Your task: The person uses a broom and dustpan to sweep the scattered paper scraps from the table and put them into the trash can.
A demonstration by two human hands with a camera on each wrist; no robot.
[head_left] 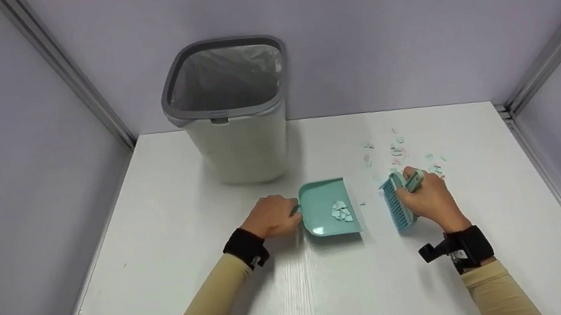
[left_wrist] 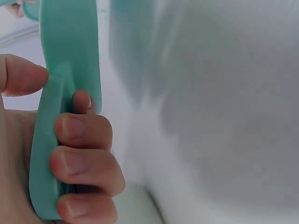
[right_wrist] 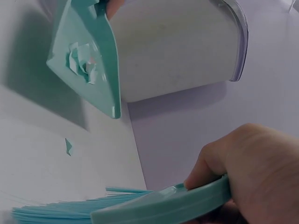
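Note:
A teal dustpan (head_left: 327, 211) lies on the white table (head_left: 301, 299) with a small heap of paper scraps (head_left: 342, 211) in it. My left hand (head_left: 270, 216) grips its handle (left_wrist: 51, 140), fingers curled round it. The dustpan (right_wrist: 88, 56) also shows in the right wrist view, scraps inside. My right hand (head_left: 428, 196) holds a teal brush (head_left: 398, 205), bristles (right_wrist: 70, 205) pointing toward the dustpan, a short gap to its right. More scraps (head_left: 402, 153) lie scattered behind the brush.
A grey waste bin (head_left: 232, 112) with a clear liner stands at the back of the table, just behind the dustpan. One loose scrap (right_wrist: 68, 146) lies between dustpan and brush. Lilac walls with metal rails enclose the table on three sides.

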